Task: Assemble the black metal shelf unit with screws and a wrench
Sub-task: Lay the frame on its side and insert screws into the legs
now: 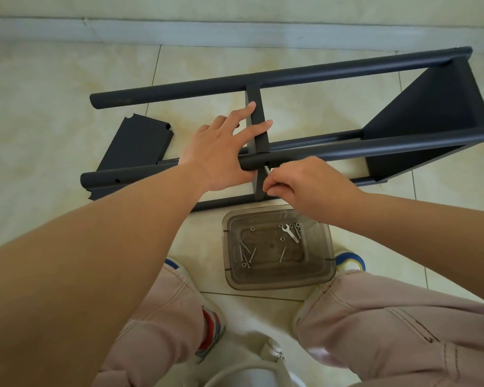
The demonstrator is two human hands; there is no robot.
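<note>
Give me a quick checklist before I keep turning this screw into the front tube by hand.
1. Screw entering the hole in the front tube: ok, its shank points into the tube.
2. Right hand pinching the screw: ok.
3. Left hand steadying the frame: ok, palm on the tube, fingers across the crossbar.
4. Screw seated straight: cannot tell, the hand hides the head.
5. Wrench within reach: ok, it lies in the clear tray.
6. Spare screws: ok, several in the tray.
</note>
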